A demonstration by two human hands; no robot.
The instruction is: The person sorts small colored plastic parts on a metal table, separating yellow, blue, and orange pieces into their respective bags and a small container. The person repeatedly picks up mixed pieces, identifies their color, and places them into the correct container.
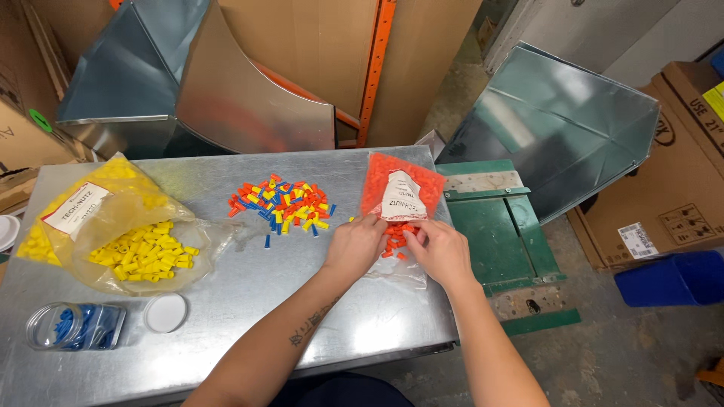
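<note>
At the metal table's (249,301) right edge, my left hand (354,245) and right hand (441,252) each pinch the clear plastic bag of orange wire connectors (400,188).

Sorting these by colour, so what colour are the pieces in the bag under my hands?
Orange pieces, seen in the head view.

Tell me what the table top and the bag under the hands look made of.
The table top looks like sheet metal, dull grey with soft reflections and scuffs. The bag under both hands looks like thin clear plastic film: the orange caps show through it, and it wrinkles and glints.
</note>
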